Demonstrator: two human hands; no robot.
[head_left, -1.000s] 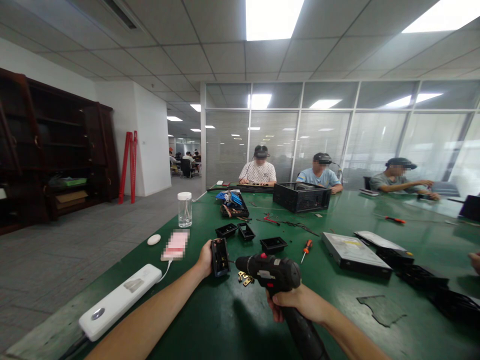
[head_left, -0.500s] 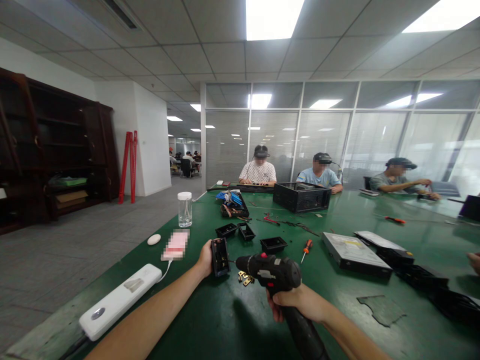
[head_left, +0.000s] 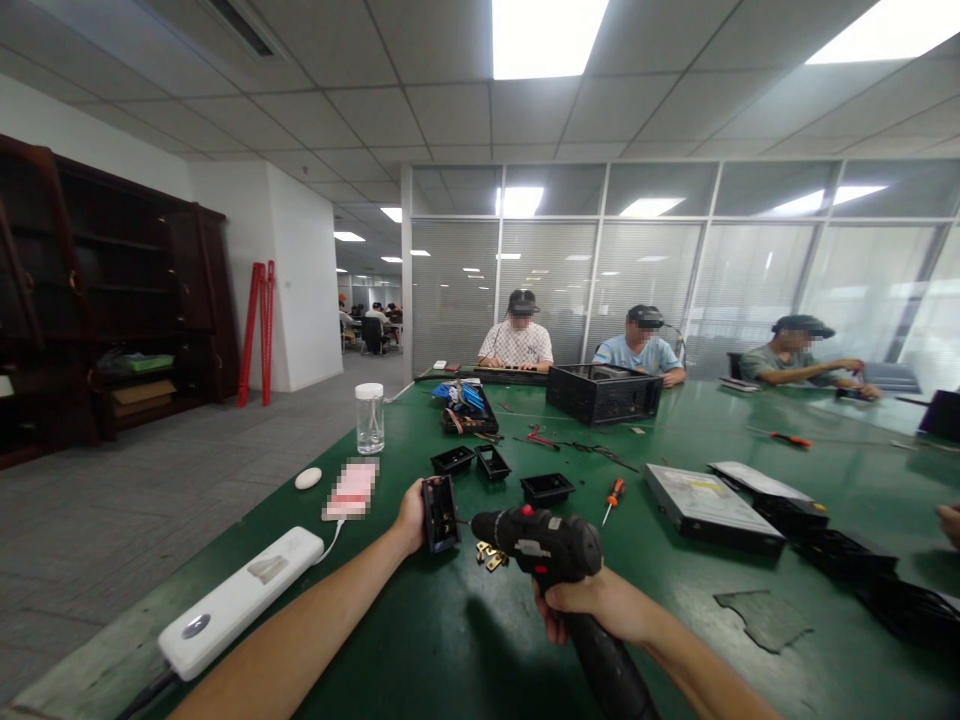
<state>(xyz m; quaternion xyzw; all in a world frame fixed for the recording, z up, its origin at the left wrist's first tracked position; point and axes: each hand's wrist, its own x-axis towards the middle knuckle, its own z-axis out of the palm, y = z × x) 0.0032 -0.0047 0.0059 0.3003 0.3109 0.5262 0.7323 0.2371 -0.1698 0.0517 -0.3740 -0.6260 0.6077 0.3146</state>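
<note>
My left hand [head_left: 410,518] grips a black rectangular box-like part [head_left: 441,514] by its left side, its open face turned toward the drill. Wrapped round the handle of a black power drill [head_left: 541,545] is my right hand [head_left: 581,606]. The drill lies level, its bit pointing left at the part's right edge; whether it touches is too small to tell. Small brass-coloured pieces [head_left: 491,557] lie on the green table [head_left: 390,640] below the drill's front. Three similar black frames, one of them a shallow frame [head_left: 547,488], rest just beyond.
An orange screwdriver [head_left: 614,498] and a silver disc drive [head_left: 712,508] lie to the right. A white power strip [head_left: 244,600], a pink phone [head_left: 352,490] and a clear jar [head_left: 370,420] are at left. A black case [head_left: 602,394] stands farther back, near seated people.
</note>
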